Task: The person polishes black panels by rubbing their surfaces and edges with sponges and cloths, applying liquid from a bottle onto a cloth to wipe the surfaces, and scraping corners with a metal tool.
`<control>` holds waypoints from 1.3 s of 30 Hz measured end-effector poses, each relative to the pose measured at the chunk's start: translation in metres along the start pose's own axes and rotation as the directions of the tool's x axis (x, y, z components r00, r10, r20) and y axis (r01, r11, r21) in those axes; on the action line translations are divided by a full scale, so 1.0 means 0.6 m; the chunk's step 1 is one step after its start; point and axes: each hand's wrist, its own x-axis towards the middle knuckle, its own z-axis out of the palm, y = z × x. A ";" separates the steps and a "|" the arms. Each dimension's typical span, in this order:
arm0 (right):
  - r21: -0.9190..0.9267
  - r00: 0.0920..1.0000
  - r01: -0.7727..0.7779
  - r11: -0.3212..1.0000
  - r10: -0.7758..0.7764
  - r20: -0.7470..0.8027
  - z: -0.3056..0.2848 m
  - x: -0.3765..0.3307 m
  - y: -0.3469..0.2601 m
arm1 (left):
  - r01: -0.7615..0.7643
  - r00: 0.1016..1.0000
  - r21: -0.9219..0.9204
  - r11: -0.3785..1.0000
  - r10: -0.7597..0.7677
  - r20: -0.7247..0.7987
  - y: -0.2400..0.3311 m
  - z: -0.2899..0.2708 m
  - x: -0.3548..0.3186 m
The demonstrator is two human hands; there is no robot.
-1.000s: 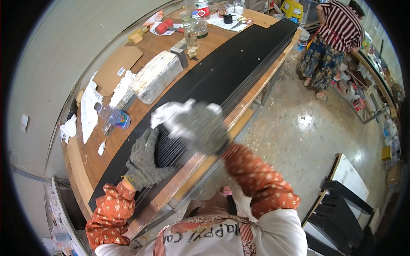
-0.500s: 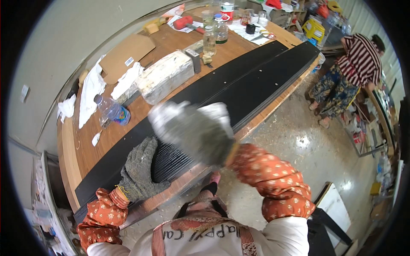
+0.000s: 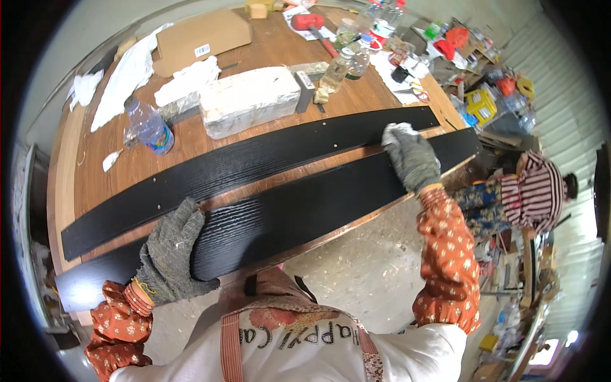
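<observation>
Two long black boards lie on the wooden table, side by side with a strip of table showing between them. The far black board (image 3: 280, 148) has several small light spots along it. On the left part of the near black board (image 3: 312, 191), my left hand (image 3: 172, 251), in a grey knitted glove, lies with fingers stretched out and thumb toward the front edge. My right hand (image 3: 412, 160), gloved alike, is closed on a white cloth (image 3: 400, 129) over the near board's right part, with the cloth reaching the gap. Its fingertips are partly hidden.
Behind the boards are a white-coated block (image 3: 248, 102), a plastic bottle (image 3: 149, 127), cardboard (image 3: 203, 41), white rags (image 3: 188, 83), a red mallet (image 3: 309, 23) and more bottles (image 3: 337, 67). Scissors (image 3: 417, 92) lie far right. Another person (image 3: 531, 194) bends beyond the table's right end.
My right hand has moved right with the white cloth, toward the boards' right end. The near board now sits apart from the far one, with table showing between. My left hand remains on the near board.
</observation>
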 end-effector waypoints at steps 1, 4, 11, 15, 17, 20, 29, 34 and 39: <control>0.155 0.969 0.234 0.960 -0.243 0.044 -0.036 0.023 -0.070 | 0.004 1.000 0.004 1.000 -0.004 0.012 0.007 -0.004 0.000; 0.146 0.740 0.671 0.727 -0.649 -0.176 0.002 0.013 -0.248 | 0.041 0.999 -0.029 0.999 -0.041 -0.014 0.025 -0.004 0.010; 0.403 0.655 0.741 0.538 -0.711 -0.256 -0.004 0.085 -0.300 | 0.070 0.982 0.133 0.989 -0.045 -0.184 0.005 -0.007 0.028; 0.609 0.784 0.408 0.680 -0.603 0.148 -0.088 0.131 -0.170 | 0.398 0.903 0.332 0.855 -0.302 -0.305 -0.002 0.023 -0.065; 0.430 0.792 0.491 0.758 -0.594 0.143 -0.064 0.115 -0.062 | 0.489 0.827 0.328 0.809 -0.309 -0.470 -0.020 0.052 -0.094; 0.541 0.736 0.478 0.693 -0.651 0.184 -0.030 0.115 -0.091 | 0.662 0.680 0.280 0.695 -0.399 -0.615 -0.008 0.098 -0.132; 0.649 0.253 0.744 0.156 -0.966 -0.058 -0.028 0.164 -0.320 | 0.659 0.541 0.254 0.708 -0.212 -0.814 -0.007 0.167 -0.136; 0.870 0.105 0.492 0.035 -0.994 -0.019 -0.006 0.172 -0.565 | 0.671 0.316 0.098 0.735 -0.164 -0.934 -0.033 0.256 -0.125; 0.804 -0.144 0.542 -0.244 -0.970 -0.197 0.048 0.159 -0.879 | 0.708 0.410 0.277 0.650 -0.058 -0.910 0.007 0.186 -0.127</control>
